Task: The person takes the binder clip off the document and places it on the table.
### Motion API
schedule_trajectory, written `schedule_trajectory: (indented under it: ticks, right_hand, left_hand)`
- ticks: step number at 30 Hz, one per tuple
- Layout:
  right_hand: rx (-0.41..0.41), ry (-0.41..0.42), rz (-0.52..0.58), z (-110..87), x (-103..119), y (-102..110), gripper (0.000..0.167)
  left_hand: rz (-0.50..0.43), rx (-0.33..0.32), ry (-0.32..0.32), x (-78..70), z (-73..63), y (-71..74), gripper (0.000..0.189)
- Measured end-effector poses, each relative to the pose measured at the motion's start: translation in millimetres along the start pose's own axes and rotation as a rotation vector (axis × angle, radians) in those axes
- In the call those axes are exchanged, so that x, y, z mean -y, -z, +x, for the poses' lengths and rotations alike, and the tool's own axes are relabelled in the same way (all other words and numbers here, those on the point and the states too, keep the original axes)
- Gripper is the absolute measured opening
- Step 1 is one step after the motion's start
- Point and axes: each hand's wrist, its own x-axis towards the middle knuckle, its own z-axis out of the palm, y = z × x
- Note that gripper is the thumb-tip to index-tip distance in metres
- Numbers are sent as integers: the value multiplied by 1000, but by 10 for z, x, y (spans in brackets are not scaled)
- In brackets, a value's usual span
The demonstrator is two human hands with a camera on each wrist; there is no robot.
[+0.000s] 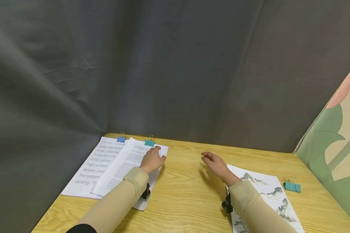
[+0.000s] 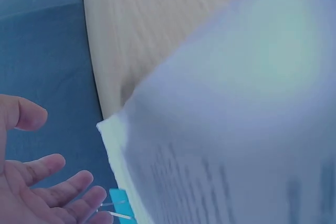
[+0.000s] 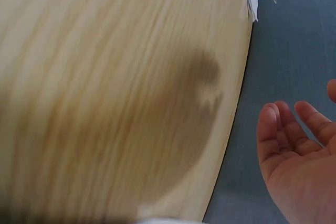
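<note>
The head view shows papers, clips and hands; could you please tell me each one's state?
Left hand, fingers relaxed, holding nothing
Right hand, fingers loosely bent, holding nothing
Small-print paper, clipped
Left teal clip, clamped on the small-print paper
Large-print paper, clipped, partly covered
Blue clip, clamped on the large-print paper
Landscape picture, visible edges unclipped
Right teal clip, loose on the table

Screened desk nook: dark drape (image 1: pixel 175 71), wooden tabletop (image 1: pixel 180 191), clipped papers (image 1: pixel 125 166), floral panel (image 1: pixel 345 136).
</note>
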Motion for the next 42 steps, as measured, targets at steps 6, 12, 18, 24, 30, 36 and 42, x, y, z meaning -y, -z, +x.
schedule_trajectory:
  ticks: [6, 12, 18, 24, 30, 36, 42]
  right_hand:
    - [34, 0, 18, 8, 111, -153, 43]
    - [88, -3, 70, 17, 263, -357, 43]
    - [127, 1, 127, 15, 300, -519, 41]
    - [198, 12, 171, -5, 362, -644, 44]
    - [236, 9, 224, -4, 440, -746, 47]
    - [247, -26, 275, -18, 480, -823, 47]
    - [235, -68, 327, -63, 544, -889, 47]
  left_hand:
    - [46, 21, 10, 64, -5, 143, 52]
    - [94, 96, 82, 165, -19, 355, 59]
    - [106, 130, 130, 293, -39, 472, 60]
    - [113, 122, 169, 416, -60, 596, 62]
    - [100, 121, 196, 517, -102, 730, 64]
    - [99, 124, 212, 601, -137, 793, 66]
    - [110, 113, 221, 696, -130, 811, 67]
